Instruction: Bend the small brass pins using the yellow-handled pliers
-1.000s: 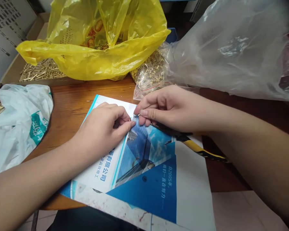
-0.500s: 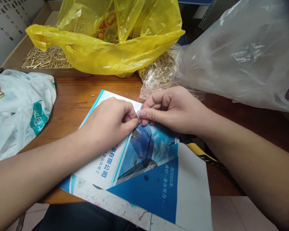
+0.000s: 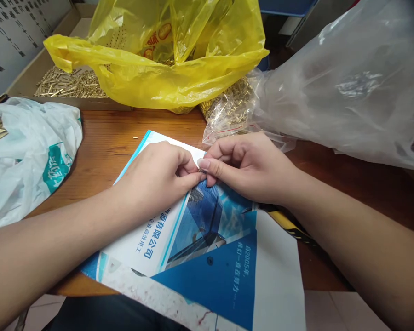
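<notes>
- The left hand (image 3: 162,165) is pinching with thumb and forefinger, the other fingers curling beneath; a small metal piece (image 3: 200,170) is apparently sitting in this grip.
- The right hand (image 3: 246,161) is meeting it from the right, thumb and forefinger also pressing together on the small piece; whether one or two parts are lying there, the fingertips are hiding.
- The fingertips are touching, probably because so slight a part is needing steadying from both sides.
- The hands are working over the far end of a printed folder (image 3: 279,271), which is lying aslant on the wooden table (image 3: 96,138); it is presumably serving as a work mat.
- A yellow-and-black strip (image 3: 288,223) is showing beside the folder, the right arm partly covering it.
- A loose metal piece (image 3: 135,138) is lying on the table, beyond the left hand.
- A cardboard box (image 3: 86,104) is holding gold-coloured pins at far left; a yellow bag (image 3: 145,85) is overhanging its right side and restricting access.
- A white bag (image 3: 31,151) is resting at left, pins showing inside.
- A small clear bag (image 3: 232,110) of pieces is lying just beyond the right hand; a large clear bag (image 3: 331,96) is crowding the far right.
</notes>
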The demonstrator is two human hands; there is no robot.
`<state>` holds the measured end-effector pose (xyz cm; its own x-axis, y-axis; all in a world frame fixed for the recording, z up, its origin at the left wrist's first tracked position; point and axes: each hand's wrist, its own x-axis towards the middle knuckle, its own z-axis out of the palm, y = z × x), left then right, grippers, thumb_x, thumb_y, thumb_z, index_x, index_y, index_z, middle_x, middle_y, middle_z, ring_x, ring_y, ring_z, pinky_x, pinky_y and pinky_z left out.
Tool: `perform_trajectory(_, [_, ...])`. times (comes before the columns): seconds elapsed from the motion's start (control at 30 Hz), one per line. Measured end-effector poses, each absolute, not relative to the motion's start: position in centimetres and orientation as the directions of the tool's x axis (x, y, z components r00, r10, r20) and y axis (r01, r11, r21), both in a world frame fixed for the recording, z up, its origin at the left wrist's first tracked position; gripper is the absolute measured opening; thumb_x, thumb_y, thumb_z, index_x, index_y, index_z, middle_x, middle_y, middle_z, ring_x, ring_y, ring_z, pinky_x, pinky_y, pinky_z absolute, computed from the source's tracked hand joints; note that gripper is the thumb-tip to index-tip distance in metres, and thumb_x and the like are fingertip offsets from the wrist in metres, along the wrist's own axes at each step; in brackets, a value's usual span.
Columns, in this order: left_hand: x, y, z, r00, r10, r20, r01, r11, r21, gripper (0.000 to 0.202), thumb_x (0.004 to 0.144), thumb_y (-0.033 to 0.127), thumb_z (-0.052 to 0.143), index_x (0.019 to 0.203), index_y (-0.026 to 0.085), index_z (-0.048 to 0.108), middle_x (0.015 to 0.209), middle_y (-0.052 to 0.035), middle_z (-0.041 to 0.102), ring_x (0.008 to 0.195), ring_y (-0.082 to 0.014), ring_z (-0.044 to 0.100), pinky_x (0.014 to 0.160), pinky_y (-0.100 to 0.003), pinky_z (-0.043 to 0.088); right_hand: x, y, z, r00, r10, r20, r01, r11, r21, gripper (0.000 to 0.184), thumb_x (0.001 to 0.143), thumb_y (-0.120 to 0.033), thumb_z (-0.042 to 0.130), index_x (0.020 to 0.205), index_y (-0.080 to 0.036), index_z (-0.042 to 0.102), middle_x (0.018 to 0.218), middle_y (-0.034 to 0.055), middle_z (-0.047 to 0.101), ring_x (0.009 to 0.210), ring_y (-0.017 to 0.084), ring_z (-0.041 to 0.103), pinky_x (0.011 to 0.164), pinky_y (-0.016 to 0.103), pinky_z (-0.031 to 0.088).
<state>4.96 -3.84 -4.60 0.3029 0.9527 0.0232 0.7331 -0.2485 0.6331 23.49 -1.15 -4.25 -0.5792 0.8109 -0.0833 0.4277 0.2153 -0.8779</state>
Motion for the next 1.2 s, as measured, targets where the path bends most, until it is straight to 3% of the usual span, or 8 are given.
perform_trajectory(0.27, [4.9, -3.8, -4.6, 0.302, 0.953, 0.034, 0.736, -0.255, 0.628, 0.029, 0.081, 0.026, 0.071, 0.054, 0.018, 0.062, 0.057, 0.0003, 0.063, 0.056, -0.0136, 0.053, 0.053, -0.029, 0.031, 23.6, -1.1, -4.6, -0.588, 0.808, -0.049, 0.477, 0.297, -0.827, 0.027, 0.087, -0.042, 0.070, 0.070, -0.022, 0.060, 0.070, 0.0035, 0.069, 0.060, 0.015, 0.060, 0.054, 0.029, 0.044])
perform_trajectory(0.63, [5.0, -3.7, -4.4, 0.294, 0.956, -0.027, 0.737, -0.208, 0.642, 0.030, 0.082, 0.027, 0.066, 0.054, 0.018, 0.060, 0.057, -0.0002, 0.062, 0.058, -0.0145, 0.052, 0.055, -0.030, 0.030, 23.2, -1.2, -4.7, -0.618, 0.774, 0.140, 0.612, 0.585, -0.532, 0.017, 0.085, -0.030, 0.057, 0.071, -0.021, 0.052, 0.057, 0.0001, 0.053, 0.056, 0.014, 0.048, 0.055, 0.028, 0.032])
perform_trajectory(0.93, [4.9, -3.6, -4.4, 0.304, 0.952, -0.025, 0.725, -0.214, 0.654, 0.027, 0.080, 0.024, 0.068, 0.055, 0.018, 0.062, 0.060, -0.0012, 0.065, 0.061, -0.0158, 0.055, 0.057, -0.030, 0.031, 23.1, -0.9, -4.4, -0.704, 0.704, 0.095, 0.615, 0.671, -0.415, 0.019, 0.087, -0.030, 0.049, 0.073, -0.018, 0.049, 0.066, 0.0032, 0.057, 0.057, 0.014, 0.045, 0.056, 0.027, 0.028])
perform_trajectory(1.2, [4.8, -3.5, -4.7, 0.354, 0.935, -0.018, 0.726, -0.263, 0.635, 0.018, 0.080, 0.022, 0.068, 0.063, 0.018, 0.068, 0.070, -0.0029, 0.070, 0.070, -0.0188, 0.059, 0.065, -0.033, 0.039, 22.7, -1.1, -2.6, -0.757, 0.648, -0.082, 0.645, 0.721, -0.251, 0.020, 0.090, -0.031, 0.042, 0.075, -0.018, 0.046, 0.069, 0.0069, 0.056, 0.058, 0.016, 0.044, 0.055, 0.029, 0.026])
